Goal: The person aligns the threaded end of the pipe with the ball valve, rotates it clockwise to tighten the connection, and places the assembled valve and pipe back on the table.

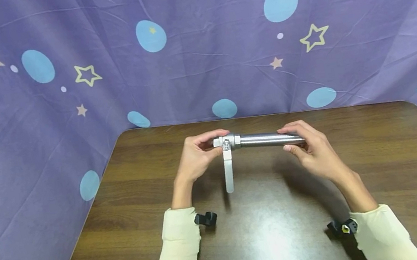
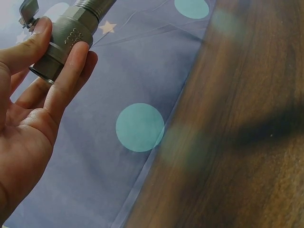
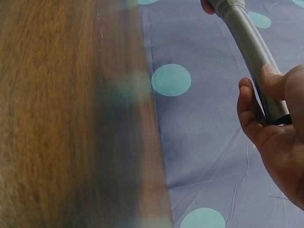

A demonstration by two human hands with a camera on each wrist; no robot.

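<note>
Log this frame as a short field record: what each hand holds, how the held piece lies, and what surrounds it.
Left hand: grips the valve end of the assembly
Right hand: holds the far end of the metal pipe
Assembly: pipe joined to valve, held level above the table
Valve handle: flat lever, hangs down toward the table
Backdrop: purple cloth with stars and blue dots, behind and on both sides
Sleeves: cream, long
</note>
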